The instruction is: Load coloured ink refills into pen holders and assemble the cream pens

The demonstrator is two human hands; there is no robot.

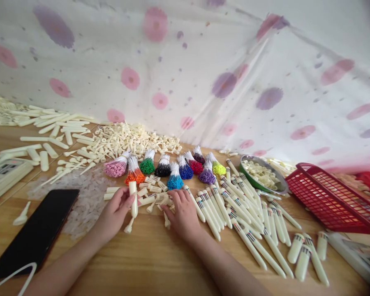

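Note:
My left hand (115, 213) is closed around a cream plastic pen barrel (133, 199), held upright just above the wooden table (148, 263). My right hand (180, 211) rests palm down on the table, fingers curled over small cream parts (156, 199) beside the barrel; what they pinch is hidden. Just behind both hands lie bundles of coloured refills (169, 168) in pink, orange, green, black, blue, red, purple and yellow. To the right of my right hand lies a spread of assembled cream pens (249, 222).
A black phone (38, 230) with a white cable lies at the left, next to a patch of tiny clear parts (86, 197). Cream pieces are heaped at the back left (123, 139). A green bowl (248, 174) and a red basket (333, 197) stand at the right. A flowered cloth hangs behind.

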